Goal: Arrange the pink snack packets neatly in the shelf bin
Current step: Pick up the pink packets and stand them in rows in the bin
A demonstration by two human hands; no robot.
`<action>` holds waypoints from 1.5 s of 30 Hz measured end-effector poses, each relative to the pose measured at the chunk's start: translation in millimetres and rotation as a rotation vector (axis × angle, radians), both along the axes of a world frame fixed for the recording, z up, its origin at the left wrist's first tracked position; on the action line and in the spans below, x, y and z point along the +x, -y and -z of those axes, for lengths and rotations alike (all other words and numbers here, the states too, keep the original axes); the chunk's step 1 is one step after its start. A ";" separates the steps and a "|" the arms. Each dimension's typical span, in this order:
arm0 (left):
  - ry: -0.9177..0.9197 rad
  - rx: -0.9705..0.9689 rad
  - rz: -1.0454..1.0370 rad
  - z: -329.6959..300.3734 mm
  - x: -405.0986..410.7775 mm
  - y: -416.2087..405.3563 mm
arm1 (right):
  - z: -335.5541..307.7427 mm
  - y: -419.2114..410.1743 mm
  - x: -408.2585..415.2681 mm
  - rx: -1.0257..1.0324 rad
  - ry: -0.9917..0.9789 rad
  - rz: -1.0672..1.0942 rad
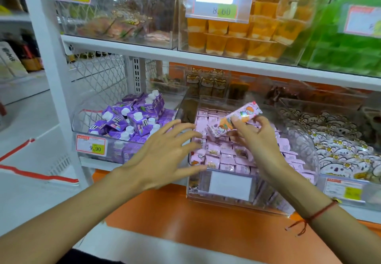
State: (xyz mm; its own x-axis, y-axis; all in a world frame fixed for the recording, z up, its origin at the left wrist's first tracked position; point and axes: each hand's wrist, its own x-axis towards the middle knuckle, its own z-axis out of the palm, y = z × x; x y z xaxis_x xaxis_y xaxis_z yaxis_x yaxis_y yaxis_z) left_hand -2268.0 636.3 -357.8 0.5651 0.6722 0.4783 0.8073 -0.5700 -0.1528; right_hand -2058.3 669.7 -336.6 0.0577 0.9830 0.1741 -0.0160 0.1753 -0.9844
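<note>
So this looks like the sorting step, mid-way: the right hand (254, 134), just right of centre in the frame, has its thumb and fingers pinched round a long pink snack packet with cartoon kids printed on it (234, 119) and is holding it tilted above the clear plastic shelf bin (296, 131), one end up toward the right, not touching the pile underneath as far as I can tell. The left hand (165, 152), centre frame, is empty with fingers spread and fairly straight, its fingertips reaching to the bin's left edge near the heap of small pink square-ish wrapped packets (228, 156). That heap sits in the bin in rough rows, some flat and some leaning, so I'd say the tidying is only partly done. My guess is the next move is to lay the long packet down flat in line with the rest, or stand it along the back, and the free hand probably needs to press the loose ones aside to make a slot first. The wrapper looks slick and crinkly, so a light pinch near the middle seems safest. Off to the left of the frame there's a neighbouring bin of purple cartons with white caps (132, 119), and white flower-print packets (338, 152) fill the one on the right
</note>
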 end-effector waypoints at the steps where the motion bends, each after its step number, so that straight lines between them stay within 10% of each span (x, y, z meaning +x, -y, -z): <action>1: 0.022 0.035 0.037 1.1 -2.9 0.9 | -0.4 0.0 -2.8 0.014 0.013 -0.007; 22: 0.687 -0.188 -0.037 10.2 -4.8 10.7 | 20.1 1.4 -17.0 0.521 1.185 -0.168; 28: 0.423 -0.040 0.016 -2.9 12.7 10.8 | 9.9 10.0 -2.7 0.396 1.119 -0.351; 35: 0.076 -0.006 0.065 -2.9 33.3 4.7 | 15.9 29.8 41.2 0.501 1.173 -0.077; 45: 0.353 -0.013 0.035 -3.9 39.6 7.0 | 14.9 27.9 40.5 0.359 1.054 -0.140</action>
